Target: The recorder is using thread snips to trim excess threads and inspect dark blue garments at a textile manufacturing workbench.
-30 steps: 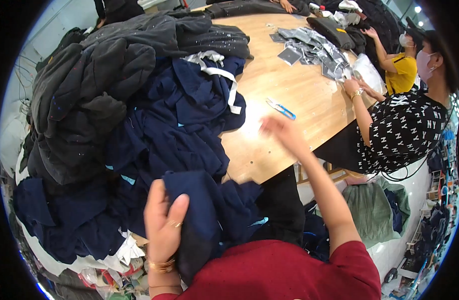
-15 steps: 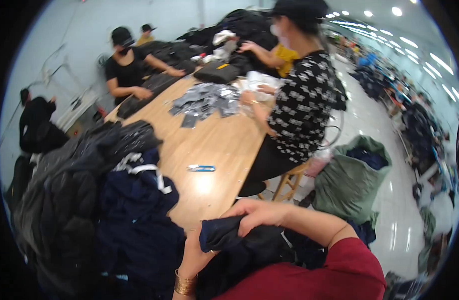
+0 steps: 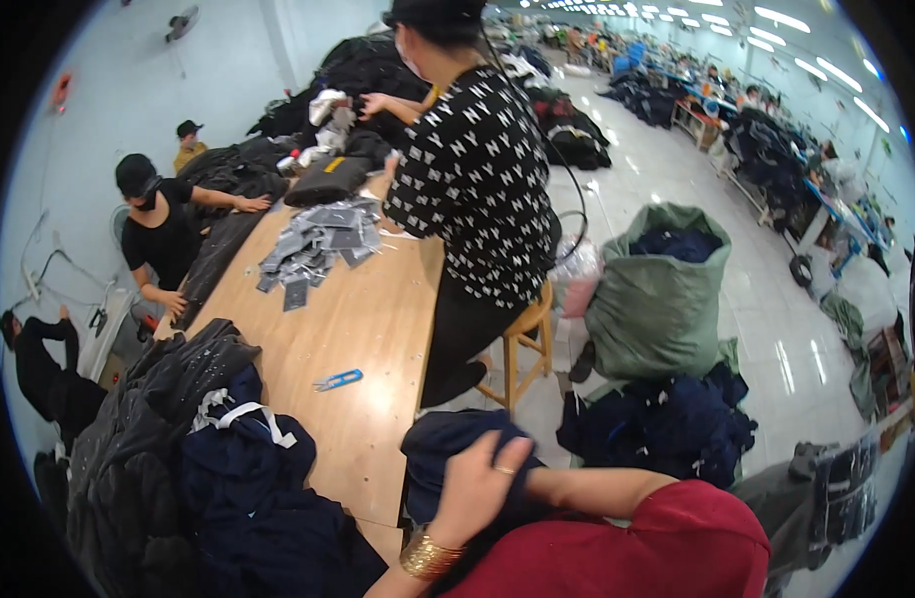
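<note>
A dark navy garment (image 3: 446,448) is bunched in front of me, between the table's near edge and my red sleeve. My left hand (image 3: 477,486), with a ring and a wide gold bracelet (image 3: 430,556), is curled against this cloth, its fingers slightly blurred. From the right, my right forearm (image 3: 597,488) reaches in behind the left hand. The right hand itself is hidden by the left hand and the cloth. Just left of my hands, a navy garment with white drawstrings (image 3: 243,453) lies piled on the table.
On the wooden table (image 3: 348,439) lie blue thread snips (image 3: 339,380) and grey tags or packets (image 3: 318,244). Dark grey clothes (image 3: 149,468) fill its left side. A person (image 3: 477,189) sits at its right edge. A green sack (image 3: 652,309) and navy clothes (image 3: 667,424) occupy the floor.
The view has swung right. The small folded navy bundle I held between both hands is now spread wider, and my left hand has come over it, covering the right.
</note>
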`<state>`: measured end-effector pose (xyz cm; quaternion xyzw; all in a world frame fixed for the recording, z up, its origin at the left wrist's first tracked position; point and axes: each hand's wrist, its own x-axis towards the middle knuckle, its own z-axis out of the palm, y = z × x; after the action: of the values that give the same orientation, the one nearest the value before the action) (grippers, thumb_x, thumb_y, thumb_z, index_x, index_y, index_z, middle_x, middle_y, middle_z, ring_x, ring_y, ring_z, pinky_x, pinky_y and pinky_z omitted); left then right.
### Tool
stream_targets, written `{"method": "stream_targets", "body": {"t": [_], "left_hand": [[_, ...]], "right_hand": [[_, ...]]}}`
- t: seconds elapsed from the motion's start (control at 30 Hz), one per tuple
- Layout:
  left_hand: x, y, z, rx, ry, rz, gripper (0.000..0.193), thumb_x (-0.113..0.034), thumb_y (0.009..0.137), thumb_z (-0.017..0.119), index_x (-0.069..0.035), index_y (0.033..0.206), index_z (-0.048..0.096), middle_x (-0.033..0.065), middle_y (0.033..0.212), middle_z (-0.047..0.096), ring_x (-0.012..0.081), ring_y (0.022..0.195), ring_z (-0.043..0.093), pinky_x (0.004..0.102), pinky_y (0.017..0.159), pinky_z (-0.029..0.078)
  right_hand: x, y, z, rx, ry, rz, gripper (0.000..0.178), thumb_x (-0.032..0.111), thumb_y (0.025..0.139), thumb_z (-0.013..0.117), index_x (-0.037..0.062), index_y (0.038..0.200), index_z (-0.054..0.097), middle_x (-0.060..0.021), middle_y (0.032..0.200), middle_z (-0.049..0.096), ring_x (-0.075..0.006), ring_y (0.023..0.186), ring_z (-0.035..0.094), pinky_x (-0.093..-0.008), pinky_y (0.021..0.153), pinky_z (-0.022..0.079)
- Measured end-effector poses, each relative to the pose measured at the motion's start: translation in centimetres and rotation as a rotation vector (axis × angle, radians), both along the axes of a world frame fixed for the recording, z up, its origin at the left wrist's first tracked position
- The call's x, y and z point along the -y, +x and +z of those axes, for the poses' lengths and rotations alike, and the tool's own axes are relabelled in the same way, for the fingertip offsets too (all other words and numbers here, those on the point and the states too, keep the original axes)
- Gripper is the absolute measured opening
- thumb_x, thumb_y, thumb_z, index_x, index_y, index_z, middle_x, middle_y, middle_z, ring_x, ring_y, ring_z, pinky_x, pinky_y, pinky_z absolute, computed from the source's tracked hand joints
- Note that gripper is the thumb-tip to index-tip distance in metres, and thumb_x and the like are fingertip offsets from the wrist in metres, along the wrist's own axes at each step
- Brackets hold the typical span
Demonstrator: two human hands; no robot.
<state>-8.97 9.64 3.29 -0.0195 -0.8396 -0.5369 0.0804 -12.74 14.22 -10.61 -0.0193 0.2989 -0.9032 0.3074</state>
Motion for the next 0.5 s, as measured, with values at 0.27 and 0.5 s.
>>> {"method": "stream_targets", "body": {"t": [0.27, 0.5], "left_hand": [[-0.7, -0.2, 4.0, 0.321, 0.533, -0.203, 0.022, -0.021, 0.084, 0.065, 0.0, 0.087, 0.062, -0.0021, 0.077, 0.058, 0.0044, 0.074, 0.05, 0.0214, 0.067, 0.043], [10.3, 2.7, -4.1, 0.127, 0.608, 0.303, 0.051, -0.017, 0.093, 0.048, 0.001, 0.137, 0.029, 0.0139, 0.14, 0.036, 0.0241, 0.13, 0.033, 0.0365, 0.108, 0.022]], "right_hand": [[1.9, -3.1, 1.3, -0.687, 0.329, -0.346, 0.028, 0.012, 0.083, 0.056, 0.0016, 0.109, 0.057, -0.0112, 0.106, 0.061, -0.0208, 0.1, 0.055, -0.03, 0.084, 0.044], [0.3, -4.9, 7.3, -1.345, 0.615, -0.355, 0.017, 0.018, 0.083, 0.057, 0.006, 0.094, 0.062, -0.0121, 0.086, 0.061, -0.0284, 0.081, 0.058, -0.0337, 0.071, 0.047]]}}
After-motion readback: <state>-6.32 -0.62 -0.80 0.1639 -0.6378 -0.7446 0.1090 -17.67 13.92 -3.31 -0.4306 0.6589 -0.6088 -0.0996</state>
